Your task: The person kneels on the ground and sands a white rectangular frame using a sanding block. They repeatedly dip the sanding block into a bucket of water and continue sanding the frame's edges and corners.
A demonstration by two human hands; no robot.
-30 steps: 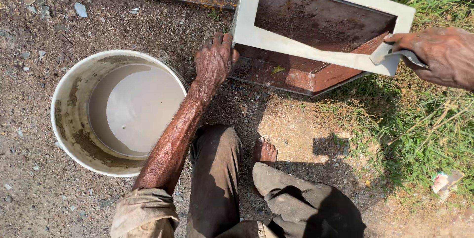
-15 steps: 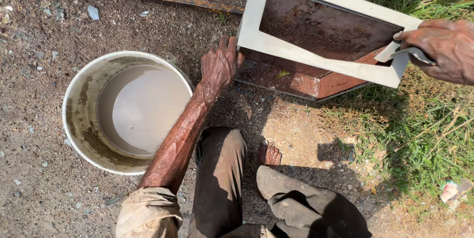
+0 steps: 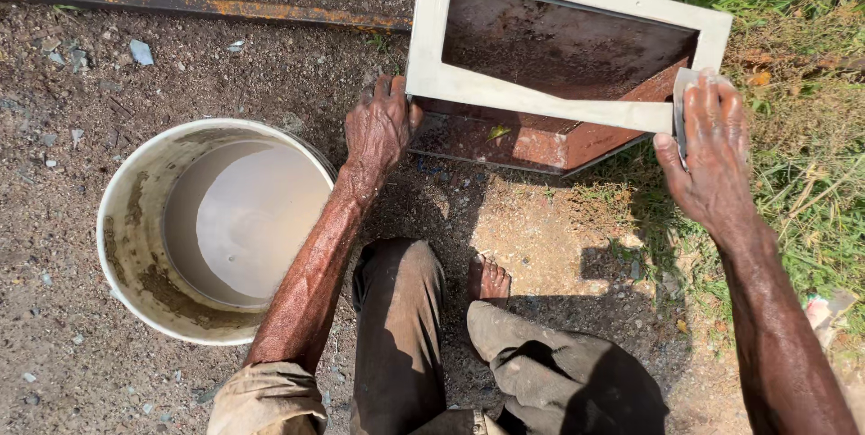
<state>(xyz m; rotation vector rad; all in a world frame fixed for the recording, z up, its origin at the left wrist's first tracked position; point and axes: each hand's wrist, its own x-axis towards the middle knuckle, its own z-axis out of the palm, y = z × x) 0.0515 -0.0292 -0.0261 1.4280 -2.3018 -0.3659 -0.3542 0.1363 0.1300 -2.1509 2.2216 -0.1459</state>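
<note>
1. Fingers of the right hand (image 3: 712, 151) press a grey sanding pad (image 3: 682, 97) flat against the right end of the white-rimmed rusty metal box (image 3: 541, 97).
2. Left hand (image 3: 380, 124), fingers loosely spread and holding nothing, braces the box's near-left corner, steadying it.
3. Bucket of murky water (image 3: 216, 228) sits near-left.

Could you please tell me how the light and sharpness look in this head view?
Head view: hard sunlight, crisp throughout; a dark shadow falls over the gravel beside the bare foot; the white frame and bucket rim are bright, not washed out.

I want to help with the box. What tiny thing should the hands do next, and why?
Probably slide the right hand and its grey pad along the pale frame; the pad is pressed at the frame's right corner, and the left hand steadies the other end.
</note>
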